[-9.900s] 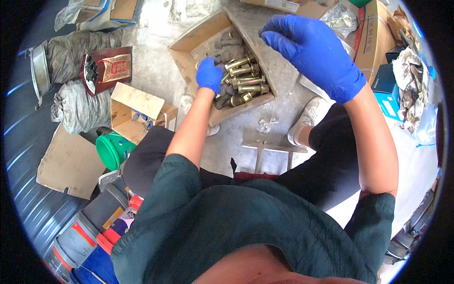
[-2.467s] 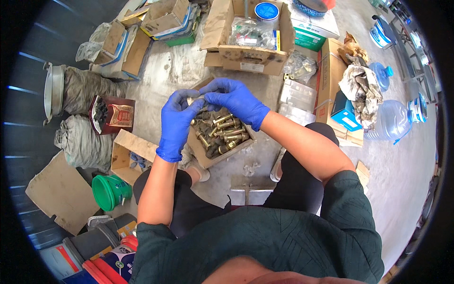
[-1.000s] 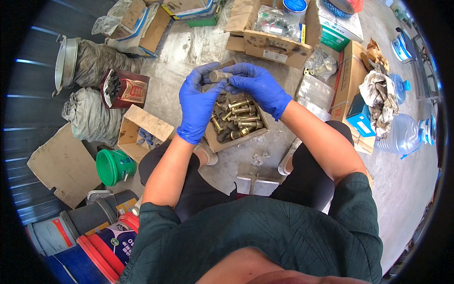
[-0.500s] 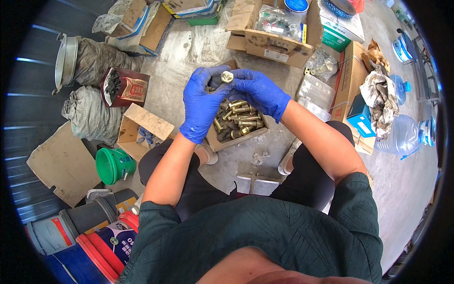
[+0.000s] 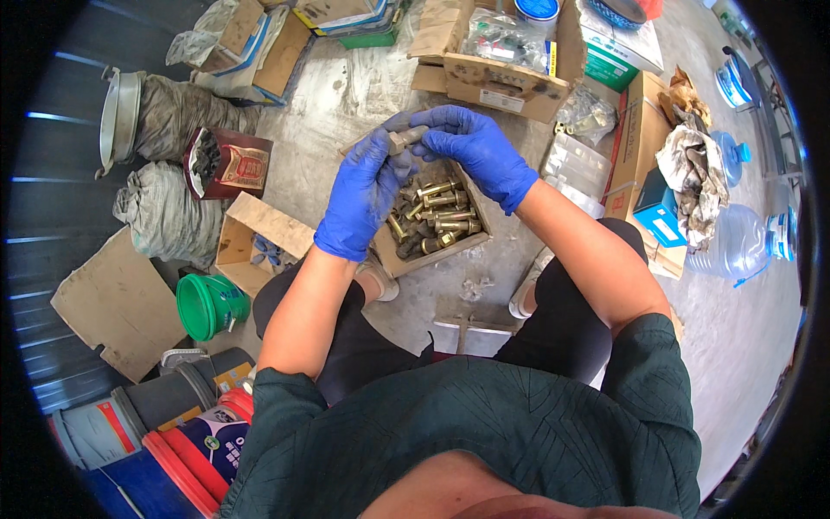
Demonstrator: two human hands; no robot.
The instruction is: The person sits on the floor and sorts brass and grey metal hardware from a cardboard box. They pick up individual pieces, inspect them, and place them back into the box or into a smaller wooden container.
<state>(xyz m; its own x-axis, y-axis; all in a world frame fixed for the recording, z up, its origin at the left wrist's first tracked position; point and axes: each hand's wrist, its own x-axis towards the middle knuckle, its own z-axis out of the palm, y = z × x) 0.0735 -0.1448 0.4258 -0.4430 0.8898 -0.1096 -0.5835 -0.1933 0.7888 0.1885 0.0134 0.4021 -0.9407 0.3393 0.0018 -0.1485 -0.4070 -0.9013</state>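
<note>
My left hand (image 5: 354, 195), in a stained blue glove, has its fingers closed round a dull metal bolt (image 5: 406, 138) held sideways above a cardboard box of bolts (image 5: 445, 257). My right hand (image 5: 484, 160), also gloved in blue, pinches the same bolt from the right, its fingers bent round the shank. Below them, brass-coloured and darker bolts (image 5: 445, 216) lie jumbled in that box, which sits on the floor between my feet; its far side is partly hidden behind my hands.
Cardboard boxes (image 5: 501, 82) stand at the back. At left are sacks (image 5: 164, 212), a small open box (image 5: 268, 216), a green bucket (image 5: 207, 307) and stacked pails (image 5: 190, 450). At right lie a clear plastic case (image 5: 575, 173), crumpled rags (image 5: 692, 182) and a large water bottle (image 5: 726, 242).
My hands, apart earlier, have come together on one bolt. Since half a second ago it has turned from end-on to sideways, and my fingers have shifted slightly upward round it.
</note>
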